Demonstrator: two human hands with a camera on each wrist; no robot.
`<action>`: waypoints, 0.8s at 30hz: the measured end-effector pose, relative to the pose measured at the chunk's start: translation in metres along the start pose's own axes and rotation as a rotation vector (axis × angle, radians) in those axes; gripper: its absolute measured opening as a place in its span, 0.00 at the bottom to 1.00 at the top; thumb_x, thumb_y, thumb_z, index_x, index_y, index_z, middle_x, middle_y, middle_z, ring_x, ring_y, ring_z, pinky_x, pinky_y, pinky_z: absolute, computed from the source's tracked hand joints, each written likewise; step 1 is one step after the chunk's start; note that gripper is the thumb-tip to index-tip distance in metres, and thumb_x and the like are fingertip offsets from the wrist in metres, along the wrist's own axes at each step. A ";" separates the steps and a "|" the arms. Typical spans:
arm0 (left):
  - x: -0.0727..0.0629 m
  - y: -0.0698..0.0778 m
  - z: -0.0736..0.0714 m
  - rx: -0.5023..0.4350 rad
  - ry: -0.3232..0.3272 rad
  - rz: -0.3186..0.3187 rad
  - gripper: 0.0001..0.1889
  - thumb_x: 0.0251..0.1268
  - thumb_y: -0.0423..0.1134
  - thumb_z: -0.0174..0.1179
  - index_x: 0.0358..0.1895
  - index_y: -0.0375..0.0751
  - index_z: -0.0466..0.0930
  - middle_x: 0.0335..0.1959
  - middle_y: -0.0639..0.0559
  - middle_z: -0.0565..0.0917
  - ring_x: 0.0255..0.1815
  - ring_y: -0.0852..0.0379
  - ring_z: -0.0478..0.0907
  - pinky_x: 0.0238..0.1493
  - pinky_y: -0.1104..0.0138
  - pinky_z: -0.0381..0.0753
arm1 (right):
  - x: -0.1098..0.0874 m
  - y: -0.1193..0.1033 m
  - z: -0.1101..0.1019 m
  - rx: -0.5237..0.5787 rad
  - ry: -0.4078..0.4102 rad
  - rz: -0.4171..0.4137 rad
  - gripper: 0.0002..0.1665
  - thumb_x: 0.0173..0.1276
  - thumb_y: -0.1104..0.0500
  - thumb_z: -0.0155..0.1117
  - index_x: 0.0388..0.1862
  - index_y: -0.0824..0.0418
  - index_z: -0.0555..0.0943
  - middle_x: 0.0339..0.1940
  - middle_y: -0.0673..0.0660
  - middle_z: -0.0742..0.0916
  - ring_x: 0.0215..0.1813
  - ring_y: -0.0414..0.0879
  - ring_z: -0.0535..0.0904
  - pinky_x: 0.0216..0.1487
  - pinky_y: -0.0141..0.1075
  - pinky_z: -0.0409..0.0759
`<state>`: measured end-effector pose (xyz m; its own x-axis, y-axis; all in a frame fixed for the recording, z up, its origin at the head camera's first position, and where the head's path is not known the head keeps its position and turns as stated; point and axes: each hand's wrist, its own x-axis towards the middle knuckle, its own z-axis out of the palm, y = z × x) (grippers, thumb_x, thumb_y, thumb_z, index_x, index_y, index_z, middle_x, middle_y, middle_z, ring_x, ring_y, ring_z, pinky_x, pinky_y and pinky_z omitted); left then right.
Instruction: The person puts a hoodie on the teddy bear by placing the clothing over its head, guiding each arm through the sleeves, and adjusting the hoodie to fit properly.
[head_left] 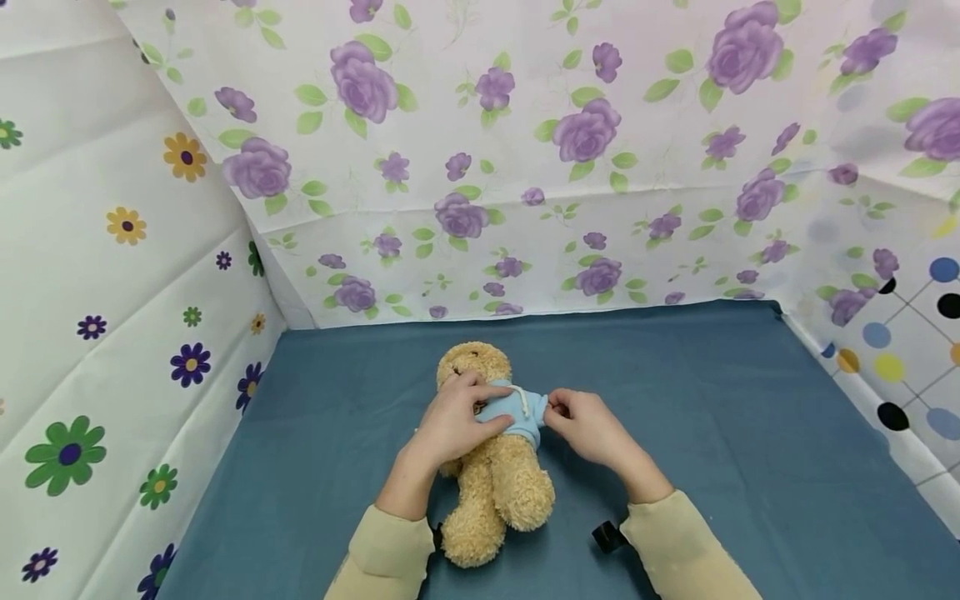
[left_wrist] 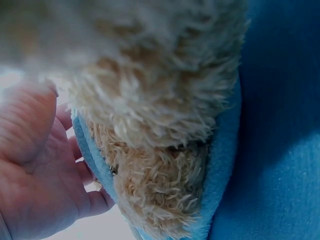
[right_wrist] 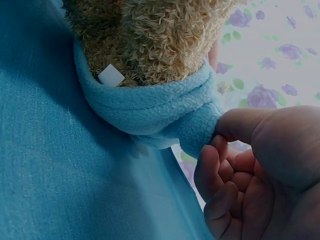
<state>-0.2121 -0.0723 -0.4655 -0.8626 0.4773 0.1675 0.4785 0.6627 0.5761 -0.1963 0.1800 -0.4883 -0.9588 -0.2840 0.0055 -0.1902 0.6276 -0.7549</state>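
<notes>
A curly tan teddy bear [head_left: 525, 492] in a light blue hoodie [head_left: 531, 408] with a white drawstring lies on its back, head away from me. My left hand [head_left: 453, 421] rests on its chest, fingers extended over the hoodie front. That left hand [left_wrist: 45, 170] shows beside the hoodie's hem in the left wrist view. Between thumb and curled fingers, my right hand [head_left: 592, 425] pinches the end of the hoodie's sleeve [right_wrist: 200, 127]. No bear paw shows out of this sleeve. A small white tag [right_wrist: 111, 75] sticks out at the hem.
The bear lies on a blue cloth-covered table [head_left: 720, 417]. White sheeting with purple flowers [head_left: 517, 167] hangs behind it, and flower-print sheeting [head_left: 127, 333] stands on the left. On the right is a sheet with coloured dots [head_left: 900, 358]. A black strap piece [head_left: 609, 537] sits by my right cuff.
</notes>
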 end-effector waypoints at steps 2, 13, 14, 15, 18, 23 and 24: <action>0.001 0.001 0.000 0.011 -0.003 0.000 0.21 0.72 0.51 0.73 0.65 0.56 0.88 0.36 0.54 0.69 0.35 0.54 0.63 0.35 0.62 0.65 | 0.000 0.001 0.000 -0.009 0.009 0.014 0.12 0.85 0.59 0.55 0.37 0.56 0.80 0.22 0.49 0.76 0.22 0.42 0.69 0.30 0.37 0.69; 0.002 0.002 0.002 0.043 -0.016 0.011 0.21 0.72 0.50 0.73 0.65 0.56 0.88 0.37 0.55 0.70 0.37 0.53 0.62 0.37 0.62 0.62 | -0.003 -0.005 -0.001 -0.269 0.106 0.004 0.11 0.86 0.61 0.56 0.55 0.65 0.83 0.44 0.57 0.86 0.35 0.44 0.78 0.37 0.43 0.78; 0.002 0.002 0.002 0.045 -0.019 0.013 0.21 0.72 0.49 0.73 0.65 0.56 0.88 0.37 0.56 0.69 0.37 0.53 0.62 0.37 0.62 0.62 | -0.003 -0.007 0.000 -0.289 0.112 0.008 0.11 0.86 0.61 0.56 0.55 0.65 0.84 0.45 0.58 0.86 0.36 0.44 0.79 0.37 0.44 0.79; 0.002 0.001 0.002 0.043 -0.021 0.015 0.20 0.73 0.49 0.73 0.65 0.56 0.88 0.37 0.56 0.69 0.38 0.54 0.62 0.37 0.62 0.63 | -0.003 -0.008 0.000 -0.303 0.115 0.011 0.11 0.86 0.62 0.57 0.55 0.65 0.84 0.45 0.58 0.86 0.36 0.45 0.79 0.38 0.44 0.79; 0.001 0.001 0.001 0.033 -0.030 0.025 0.20 0.73 0.48 0.73 0.66 0.56 0.88 0.37 0.56 0.69 0.38 0.53 0.62 0.37 0.61 0.63 | -0.002 -0.008 0.002 -0.335 0.127 0.014 0.11 0.87 0.62 0.56 0.54 0.64 0.84 0.45 0.57 0.86 0.37 0.45 0.80 0.38 0.44 0.80; 0.001 -0.002 0.001 -0.018 -0.035 0.050 0.19 0.74 0.46 0.72 0.64 0.57 0.89 0.37 0.55 0.68 0.38 0.52 0.61 0.39 0.59 0.62 | -0.001 -0.001 0.001 -0.339 0.161 -0.120 0.07 0.85 0.62 0.60 0.54 0.62 0.84 0.45 0.55 0.85 0.39 0.44 0.80 0.40 0.43 0.80; 0.001 -0.003 0.000 -0.029 -0.037 0.051 0.18 0.74 0.46 0.72 0.64 0.57 0.89 0.38 0.55 0.69 0.39 0.52 0.61 0.40 0.59 0.63 | 0.000 0.001 0.000 -0.324 0.159 -0.164 0.07 0.84 0.63 0.62 0.55 0.61 0.83 0.45 0.54 0.84 0.40 0.44 0.80 0.40 0.43 0.80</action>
<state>-0.2139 -0.0736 -0.4674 -0.8302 0.5315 0.1683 0.5166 0.6200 0.5905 -0.1960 0.1808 -0.4891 -0.9261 -0.2994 0.2296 -0.3758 0.7866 -0.4899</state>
